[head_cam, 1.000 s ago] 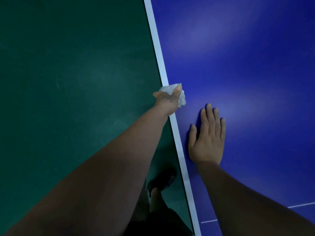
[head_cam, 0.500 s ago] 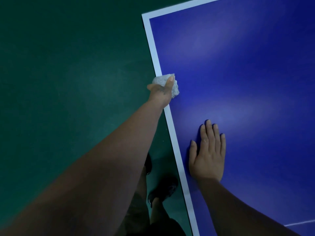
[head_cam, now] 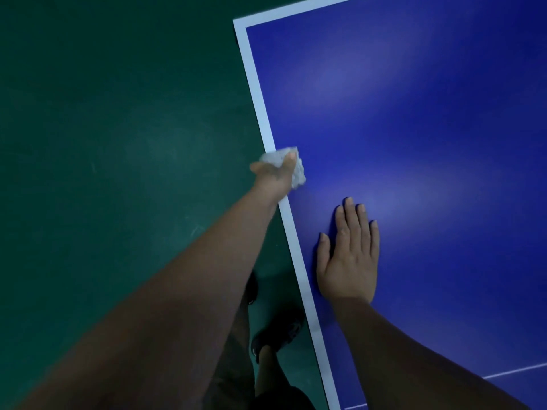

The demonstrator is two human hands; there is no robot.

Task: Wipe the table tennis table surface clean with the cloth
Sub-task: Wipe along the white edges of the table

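The blue table tennis table [head_cam: 414, 128] fills the right half of the view, with a white border line [head_cam: 254, 93] along its left edge and its far corner at the top. My left hand [head_cam: 276, 176] grips a crumpled white cloth [head_cam: 297, 173] and holds it against the table right at the white edge line. My right hand [head_cam: 349, 255] lies flat on the blue surface near the edge, fingers straight and together, a short way behind the cloth.
A dark green floor [head_cam: 118, 143] lies left of the table. My feet in dark shoes [head_cam: 278, 332] stand on it close to the table's edge. A thin white centre line [head_cam: 515, 371] crosses the table at the lower right.
The view has shifted so that the table's far corner shows. My left hand has slid the cloth along the white edge line. My right hand stays flat on the table.
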